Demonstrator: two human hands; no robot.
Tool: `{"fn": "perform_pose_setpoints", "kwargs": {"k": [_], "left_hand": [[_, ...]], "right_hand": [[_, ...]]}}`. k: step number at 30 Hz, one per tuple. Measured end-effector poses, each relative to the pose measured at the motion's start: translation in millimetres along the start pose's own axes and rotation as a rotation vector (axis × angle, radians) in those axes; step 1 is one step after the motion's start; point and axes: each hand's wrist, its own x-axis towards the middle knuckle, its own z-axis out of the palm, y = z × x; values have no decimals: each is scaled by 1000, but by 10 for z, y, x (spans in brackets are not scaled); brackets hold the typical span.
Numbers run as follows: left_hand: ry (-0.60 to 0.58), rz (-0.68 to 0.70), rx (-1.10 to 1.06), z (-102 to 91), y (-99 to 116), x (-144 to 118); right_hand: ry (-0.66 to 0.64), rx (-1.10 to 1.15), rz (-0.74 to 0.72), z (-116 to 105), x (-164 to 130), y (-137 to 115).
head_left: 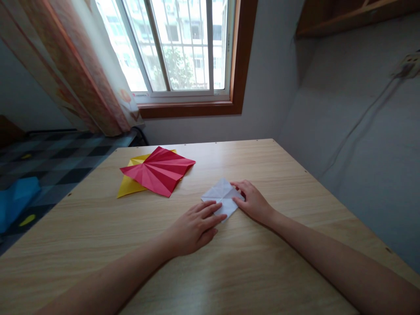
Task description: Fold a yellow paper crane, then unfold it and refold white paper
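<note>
A small white sheet of paper (220, 190) lies on the wooden table (262, 271), turned like a diamond, with crease lines meeting near its middle. My left hand (197, 225) rests over its lower left side, fingers stretched out and lying flat on the paper. At the paper's right corner is my right hand (252, 201). Its thumb lies on the top face, and the other fingers curl at the upper right edge, so the corner sits between them.
Pleated red paper (164, 170) overlaps yellow paper (131, 187) at the table's back left. A bed with a checked cover (78, 157) and a blue item (19, 197) stands left of the table. Beyond the far edge are a window (183, 48) and curtain (82, 65); a wall borders the right.
</note>
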Motion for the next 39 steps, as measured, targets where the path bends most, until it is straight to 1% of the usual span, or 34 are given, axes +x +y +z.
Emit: {"fn": "perform_pose_setpoints", "kwargs": {"k": [11,15,22,27,35,39], "left_hand": [[-2,1,5,15,-9,-10],[-6,1,20,26,-10,-9],[-17,3,25,25,-21,-15],[-43,3,30,15,-18,-6],[5,14,20,45,-28,-11],[-3,7,26,23,-3,4]], "right_hand": [[-33,-124,-16,-14,1,-59],[-39,-113,-3,-20,0,-61],[-13,-2,30,-7,4,-16],[-7,-19,13,-8,5,-1],[12,-13,-15,-1,2,18],[23,9,-11,2,-3,12]]}}
